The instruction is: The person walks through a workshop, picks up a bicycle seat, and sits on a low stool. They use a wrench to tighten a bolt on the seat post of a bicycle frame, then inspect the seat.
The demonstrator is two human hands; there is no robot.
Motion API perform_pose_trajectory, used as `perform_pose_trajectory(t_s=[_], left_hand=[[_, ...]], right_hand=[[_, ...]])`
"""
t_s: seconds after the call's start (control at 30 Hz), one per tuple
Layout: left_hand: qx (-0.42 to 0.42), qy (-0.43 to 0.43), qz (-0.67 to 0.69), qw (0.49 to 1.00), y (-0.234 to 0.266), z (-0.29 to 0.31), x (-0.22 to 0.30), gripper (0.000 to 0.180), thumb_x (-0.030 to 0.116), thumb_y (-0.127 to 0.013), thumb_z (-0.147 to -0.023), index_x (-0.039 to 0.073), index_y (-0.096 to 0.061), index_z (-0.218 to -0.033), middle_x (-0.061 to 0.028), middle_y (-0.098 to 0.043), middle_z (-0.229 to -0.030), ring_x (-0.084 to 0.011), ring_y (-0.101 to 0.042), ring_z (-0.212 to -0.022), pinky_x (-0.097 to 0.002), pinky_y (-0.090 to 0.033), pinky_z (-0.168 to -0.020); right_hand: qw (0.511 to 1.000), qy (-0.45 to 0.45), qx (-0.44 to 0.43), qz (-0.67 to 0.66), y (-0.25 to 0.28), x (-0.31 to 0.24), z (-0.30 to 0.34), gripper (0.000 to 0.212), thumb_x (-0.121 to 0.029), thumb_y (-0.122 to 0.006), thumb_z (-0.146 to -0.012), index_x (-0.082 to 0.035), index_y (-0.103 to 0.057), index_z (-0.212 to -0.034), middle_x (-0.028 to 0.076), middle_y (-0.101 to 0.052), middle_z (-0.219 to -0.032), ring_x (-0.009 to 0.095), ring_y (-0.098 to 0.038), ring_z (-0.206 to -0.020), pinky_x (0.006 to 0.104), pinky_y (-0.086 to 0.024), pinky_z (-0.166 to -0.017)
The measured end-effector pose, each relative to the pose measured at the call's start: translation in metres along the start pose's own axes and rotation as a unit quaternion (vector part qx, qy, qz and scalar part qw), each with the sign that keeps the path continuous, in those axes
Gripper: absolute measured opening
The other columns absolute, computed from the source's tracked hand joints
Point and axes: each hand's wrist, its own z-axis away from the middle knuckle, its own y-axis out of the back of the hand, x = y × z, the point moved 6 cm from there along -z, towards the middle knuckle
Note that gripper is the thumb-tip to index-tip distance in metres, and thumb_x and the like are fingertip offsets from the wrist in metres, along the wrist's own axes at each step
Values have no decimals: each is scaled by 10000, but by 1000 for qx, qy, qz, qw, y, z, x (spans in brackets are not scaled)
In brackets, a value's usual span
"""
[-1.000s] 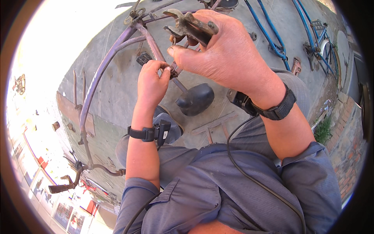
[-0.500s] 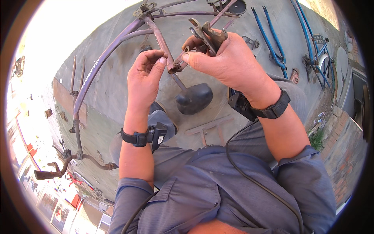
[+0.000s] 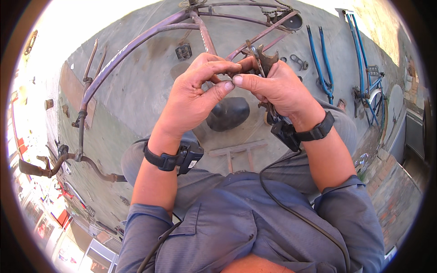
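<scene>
On the right, a blue bicycle fork [image 3: 327, 85] lay on the grey concrete floor [image 3: 159, 102], with a small metal link [image 3: 299, 62] just to its left and a blue bicycle frame [image 3: 362, 87] farther right. Near the middle, a worn bar [image 3: 239, 148] with two legs showed at floor level, while a small dark block [image 3: 48, 104] sat at the far left and bricks [image 3: 380, 175] lined the near right.

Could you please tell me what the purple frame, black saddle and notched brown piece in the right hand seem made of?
Purple frame: probably painted metal, its colour patchy and worn. Black saddle: perhaps plastic or vinyl, smooth with soft sheen. Notched piece: likely rusted metal, dull, brown.
</scene>
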Motion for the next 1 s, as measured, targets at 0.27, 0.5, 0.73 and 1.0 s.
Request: perform_pose_trajectory(t_s=[0.27,0.5,0.73,1.0], left_hand=[[24,9,-21,999,-2,14,0,171,14,-684,-911,40,-721,-1076,-53,-638,-1019,-138,-599,-918,-263,-480,-759],[97,128,61,985,4,24,-13,141,84,-665,-963,30,-683,-1093,-23,-698,-954,-97,-632,-893,-247,-482,-763],[87,160,95,979,0,30,-15,145,97,-684,-953,29,-657,-1078,-38,-713,-964,-106,-660,-918,-248,-490,-755],[81,146,118,979,-2,34,-14,135,73,-684,-946,31,-653,-1070,-44,-711,-974,-109,-661,-921,-246,-490,-759]], right_hand=[[997,-54,-27,-51,-7,21,14,274,-273,-740,-888,-53,-721,-1049,-51,-503,-636,46,-451,-546,226,-303,-471],[994,-63,11,-93,1,28,26,392,-164,-561,-962,25,-625,-1300,20,-597,-938,63,-524,-648,202,-382,-515],[993,27,30,-111,0,29,33,336,-107,-686,-927,-23,-609,-1243,133,-681,-1127,74,-560,-658,193,-402,-515],[996,56,61,-42,-3,26,35,200,-77,-733,-896,-57,-606,-1050,139,-716,-1044,79,-586,-654,185,-425,-520]])
